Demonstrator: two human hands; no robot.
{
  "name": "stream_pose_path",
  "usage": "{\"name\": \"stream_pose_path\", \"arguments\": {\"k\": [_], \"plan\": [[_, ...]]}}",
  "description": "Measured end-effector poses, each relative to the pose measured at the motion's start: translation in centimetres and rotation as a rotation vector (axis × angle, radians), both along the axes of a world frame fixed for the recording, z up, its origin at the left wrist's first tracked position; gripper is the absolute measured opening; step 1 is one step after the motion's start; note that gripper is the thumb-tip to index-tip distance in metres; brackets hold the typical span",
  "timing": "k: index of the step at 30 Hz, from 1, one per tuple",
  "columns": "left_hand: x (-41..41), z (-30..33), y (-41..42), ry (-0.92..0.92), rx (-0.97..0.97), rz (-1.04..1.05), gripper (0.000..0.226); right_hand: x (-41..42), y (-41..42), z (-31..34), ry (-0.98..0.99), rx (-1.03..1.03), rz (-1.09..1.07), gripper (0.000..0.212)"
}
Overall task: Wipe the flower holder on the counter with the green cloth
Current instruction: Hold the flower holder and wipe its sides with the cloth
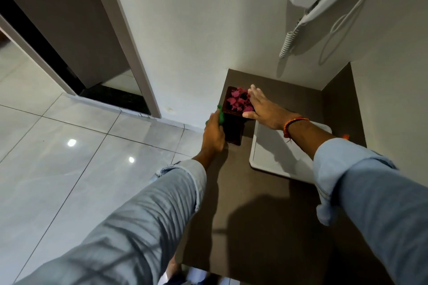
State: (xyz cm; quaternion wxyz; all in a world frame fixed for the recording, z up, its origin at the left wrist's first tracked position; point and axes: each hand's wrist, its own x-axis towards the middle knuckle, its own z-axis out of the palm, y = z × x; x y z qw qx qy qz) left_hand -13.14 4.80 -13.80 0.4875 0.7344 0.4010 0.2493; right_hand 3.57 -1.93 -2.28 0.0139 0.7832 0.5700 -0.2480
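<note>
Flower holder, dark and square, stands at the left edge of the brown counter, just beside a white tray. Pink petals fill its top. The left hand presses the green cloth against its left side, fingers curled around the cloth. The right hand rests on the rim, fingers spread open, touching the petals.

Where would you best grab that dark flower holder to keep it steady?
Probably by its top rim, from the right, as the right hand does. The flower holder is a tall, square dark box, so it could tip; a grip there leaves its left side free for the left hand with the green cloth.
</note>
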Motion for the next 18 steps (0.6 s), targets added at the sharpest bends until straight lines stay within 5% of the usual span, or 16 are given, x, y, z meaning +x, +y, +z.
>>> {"name": "stream_pose_path", "arguments": {"k": [4,10,18], "plan": [[-0.8,-1.5,0.0,0.099,0.024,-0.055,0.037,0.3,0.0,-0.4,-0.064,0.005,0.028,0.085],[-2.8,-3.3,-1.0,0.654,0.333,-0.23,0.066,0.4,0.1,-0.6,-0.072,0.002,0.033,0.086],[1.5,-1.1,-8.6,0.397,0.197,-0.009,0.09,0.2,0.1,-0.5,-0.059,0.003,0.011,0.085]]}}
